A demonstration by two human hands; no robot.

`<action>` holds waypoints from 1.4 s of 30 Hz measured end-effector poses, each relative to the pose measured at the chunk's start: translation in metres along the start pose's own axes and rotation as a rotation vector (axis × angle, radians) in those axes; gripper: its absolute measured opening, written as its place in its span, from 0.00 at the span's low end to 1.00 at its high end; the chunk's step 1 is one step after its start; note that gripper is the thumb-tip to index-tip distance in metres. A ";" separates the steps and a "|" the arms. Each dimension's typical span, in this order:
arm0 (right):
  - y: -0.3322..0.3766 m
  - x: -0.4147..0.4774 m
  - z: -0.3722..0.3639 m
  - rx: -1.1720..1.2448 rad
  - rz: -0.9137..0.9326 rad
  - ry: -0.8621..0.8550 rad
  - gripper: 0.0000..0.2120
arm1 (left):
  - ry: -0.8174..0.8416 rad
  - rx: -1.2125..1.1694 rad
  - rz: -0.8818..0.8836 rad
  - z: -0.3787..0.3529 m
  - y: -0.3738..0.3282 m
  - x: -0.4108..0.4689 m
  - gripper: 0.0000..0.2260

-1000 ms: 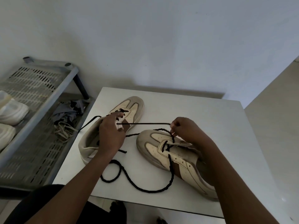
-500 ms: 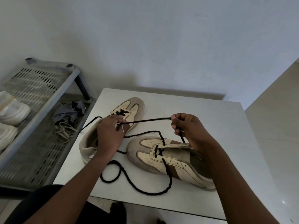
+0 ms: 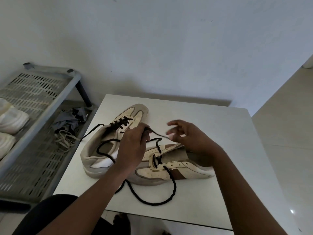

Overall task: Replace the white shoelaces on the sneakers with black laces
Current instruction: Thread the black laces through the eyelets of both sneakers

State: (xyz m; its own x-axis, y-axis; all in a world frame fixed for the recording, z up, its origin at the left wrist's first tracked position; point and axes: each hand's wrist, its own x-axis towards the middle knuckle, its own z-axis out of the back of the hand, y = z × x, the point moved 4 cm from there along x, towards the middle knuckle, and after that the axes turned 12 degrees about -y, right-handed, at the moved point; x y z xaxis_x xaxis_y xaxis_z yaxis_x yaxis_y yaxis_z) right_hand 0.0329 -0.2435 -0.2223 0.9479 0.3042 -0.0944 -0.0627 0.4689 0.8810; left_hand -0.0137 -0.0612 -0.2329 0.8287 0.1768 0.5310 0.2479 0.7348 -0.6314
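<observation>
Since half a second ago the two hands have drawn together and the black lace (image 3: 172, 183), then stretched taut between them, now sags. The left hand (image 3: 131, 148) hovers over the gap between the two sneakers, its grip curled round the lace near the thin free end. That end runs across to the fingertips of the right hand (image 3: 192, 137). The right hand's fingers have loosened from their earlier pinch and are spread and motion-blurred (whether any of them still nips the tip cannot be told). The near sneaker (image 3: 177, 170) lies on the white worktop (image 3: 223, 146), toe to the left, and now shows more of its side. The lace is threaded through its lowest eyelets. One strand climbs from them toward the left hand, and the other trails off the shoe in a wide loop on the worktop by the front edge. The far sneaker (image 3: 135, 114) sits just behind and touches the near one, toe pointing away. A second black lace (image 3: 122, 123) crosses its eyelets, and its loose ends fall into the shoe's opening and over the worktop's left edge. Left of the worktop stands a grey slatted rack (image 3: 42, 116). Its lower shelf holds the white laces (image 3: 66, 140) in a heap beside a grey cloth (image 3: 66, 123), and pale shoes (image 3: 12, 121) sit at its left end.
</observation>
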 end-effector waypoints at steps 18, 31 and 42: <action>-0.027 -0.004 0.014 -0.030 -0.277 -0.127 0.07 | -0.071 0.154 -0.027 0.000 0.006 -0.004 0.14; 0.047 0.043 -0.047 0.411 -0.067 -0.180 0.09 | -0.176 0.211 0.079 0.001 0.010 -0.001 0.15; 0.004 -0.014 -0.041 -0.483 -0.057 0.493 0.29 | -0.101 0.274 -0.033 0.003 0.003 -0.005 0.14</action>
State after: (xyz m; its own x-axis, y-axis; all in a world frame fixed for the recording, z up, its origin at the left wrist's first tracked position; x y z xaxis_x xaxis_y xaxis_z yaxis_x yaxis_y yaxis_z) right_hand 0.0070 -0.2121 -0.2363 0.7086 0.5559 -0.4347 -0.2578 0.7774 0.5738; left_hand -0.0182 -0.0577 -0.2358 0.7647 0.2041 0.6112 0.1175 0.8884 -0.4437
